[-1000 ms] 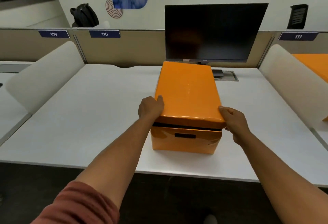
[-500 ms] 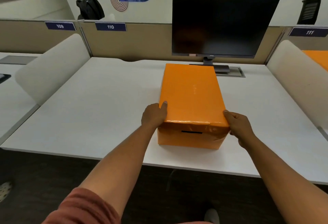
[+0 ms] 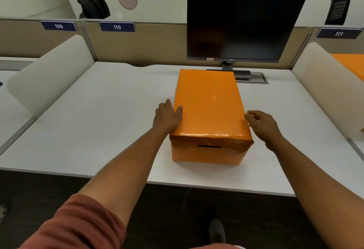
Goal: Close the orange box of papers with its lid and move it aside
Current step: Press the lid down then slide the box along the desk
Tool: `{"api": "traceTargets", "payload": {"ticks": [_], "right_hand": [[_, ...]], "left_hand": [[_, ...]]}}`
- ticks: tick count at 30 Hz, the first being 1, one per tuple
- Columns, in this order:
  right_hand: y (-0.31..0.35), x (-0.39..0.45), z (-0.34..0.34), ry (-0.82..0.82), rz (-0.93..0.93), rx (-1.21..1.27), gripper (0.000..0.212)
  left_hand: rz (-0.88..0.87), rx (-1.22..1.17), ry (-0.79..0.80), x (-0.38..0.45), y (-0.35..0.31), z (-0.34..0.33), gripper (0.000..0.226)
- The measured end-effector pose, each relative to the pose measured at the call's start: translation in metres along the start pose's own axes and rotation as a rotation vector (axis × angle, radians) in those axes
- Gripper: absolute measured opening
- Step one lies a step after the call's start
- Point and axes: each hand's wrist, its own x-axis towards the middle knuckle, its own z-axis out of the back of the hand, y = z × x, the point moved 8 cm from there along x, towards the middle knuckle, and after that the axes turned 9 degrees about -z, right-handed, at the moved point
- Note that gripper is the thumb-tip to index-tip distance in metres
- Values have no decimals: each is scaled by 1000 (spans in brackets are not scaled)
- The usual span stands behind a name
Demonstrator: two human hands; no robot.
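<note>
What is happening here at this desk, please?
A person is closing an orange box on a white desk, in front of a dark monitor. The lid sits fully down on it. The left hand rests against the lid's left edge; the right hand hovers open beside its right edge. The box is not yet moved aside.

I have just one view, from the camera worn on the person's head. It looks forward and down across the white worktop (image 3: 102, 114), wide-angle, so the straight edges bow toward the frame's borders. It sits close: both forearms run up from the bottom corners, and the near worktop edge crosses the lower third with dark floor below it. Dead ahead I see the monitor (image 3: 244, 26) against the partition, facing me. With no second view, nothing is shared between cameras.
</note>
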Motion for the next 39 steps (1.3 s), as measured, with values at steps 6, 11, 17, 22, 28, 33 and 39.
{"api": "traceTargets", "payload": {"ticks": [6,11,17,22,28,33,39], "right_hand": [[43,27,-8,-52,154,-258,53],[71,61,-28,-25,230,-428,56],[98,111,-57,36,304,-659,51],[114,144,-72,84,335,-827,44],[107,157,-76,104,321,-873,52],[102,152,-81,69,323,-868,57],[104,153,-75,147,335,-691,53]], "left_hand": [[-153,64,-37,29,-22,6,69],[-236,110,-21,56,-36,6,66],[-251,193,59,100,-45,-8,66],[-257,249,81,137,-53,-21,60],[-278,241,-55,154,-53,-25,42],[-265,275,-82,152,-49,-32,48],[-292,280,-9,152,-47,-32,51]]}}
